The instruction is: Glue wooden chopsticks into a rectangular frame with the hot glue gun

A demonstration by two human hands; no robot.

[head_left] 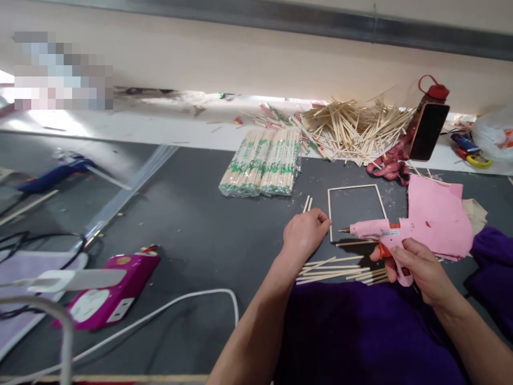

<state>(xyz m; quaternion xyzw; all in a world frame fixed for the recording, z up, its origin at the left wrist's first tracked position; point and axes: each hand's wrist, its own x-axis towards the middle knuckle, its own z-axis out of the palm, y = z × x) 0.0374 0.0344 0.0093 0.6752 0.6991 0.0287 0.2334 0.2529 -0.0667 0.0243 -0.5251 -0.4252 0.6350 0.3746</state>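
My right hand (pixel 417 270) is wrapped round the grip of a pink glue gun (pixel 379 231), whose nozzle points left toward the lower left corner of a rectangular stick frame (pixel 355 187) lying on the dark table. My left hand (pixel 305 233) rests just left of that corner, fingers curled and pinched at the frame's left stick. Two short loose sticks (pixel 308 203) lie just above that hand. Several thin wooden sticks (pixel 334 270) lie in a row between my hands, near the purple cloth (pixel 360 331) on my lap.
Wrapped bundles of sticks (pixel 262 163) and a loose stick pile (pixel 356 128) lie at the back. A pink sheet (pixel 438 216), a phone (pixel 428 131) propped against a red-capped bottle, a magenta device (pixel 110 291), a white cable (pixel 168 310) and a blue glue gun (pixel 56 174) surround the work spot.
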